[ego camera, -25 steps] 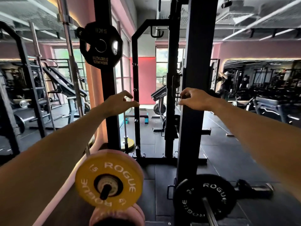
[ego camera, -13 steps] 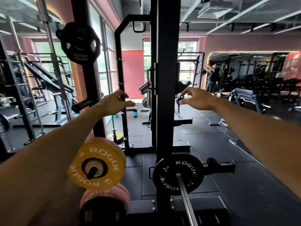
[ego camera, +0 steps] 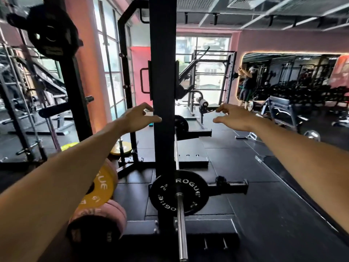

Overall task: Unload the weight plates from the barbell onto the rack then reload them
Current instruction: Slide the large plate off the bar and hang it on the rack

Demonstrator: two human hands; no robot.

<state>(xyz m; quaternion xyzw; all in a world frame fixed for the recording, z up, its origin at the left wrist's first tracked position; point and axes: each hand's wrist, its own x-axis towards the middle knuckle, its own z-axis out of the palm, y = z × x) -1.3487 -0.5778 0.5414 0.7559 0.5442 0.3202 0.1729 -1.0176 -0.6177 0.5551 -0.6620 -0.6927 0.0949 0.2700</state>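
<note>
A black Rogue plate (ego camera: 179,193) sits on the chrome barbell (ego camera: 181,227), which runs away from me beside the black rack upright (ego camera: 164,91). A second small black plate (ego camera: 181,123) shows at the bar's far end. On the rack's left pegs are a yellow Rogue plate (ego camera: 100,188), a pink plate (ego camera: 105,216) below it and a black plate (ego camera: 49,33) high up. My left hand (ego camera: 138,118) hovers left of the upright, fingers loosely spread, holding nothing. My right hand (ego camera: 233,117) hovers to its right, also holding nothing.
A horizontal black peg (ego camera: 229,187) sticks out to the right of the near plate. Another yellow plate (ego camera: 118,149) lies on the floor by the far rack foot. A bench (ego camera: 281,106) and a person near the mirror stand at the right.
The view has swung left to right, so the upright and barbell now sit centred. Both hands have dropped lower and spread apart to either side of the upright.
</note>
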